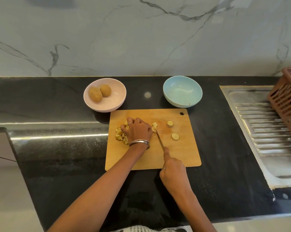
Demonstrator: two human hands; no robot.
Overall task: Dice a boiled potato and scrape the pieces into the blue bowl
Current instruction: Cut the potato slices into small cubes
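You are looking down at a wooden cutting board (180, 153) on a dark counter. Your left hand (138, 129) is curled over a heap of diced potato (120, 135) at the board's nine o'clock side, fingers bent around the pieces. Your right hand (173, 171), at the board's six o'clock edge, grasps the knife (159, 138) with the forefinger laid along its spine. The blade's long axis runs toward eleven o'clock, its tip touching a smaller clump of dice (154, 126) just right of your left hand. Two round end slices (173, 129) lie uncut at about two o'clock from the tip. The blue bowl (182, 91) holds no dice and sits off the board at one o'clock from the blade. Your knife hand is likely the nearer one for scraping.
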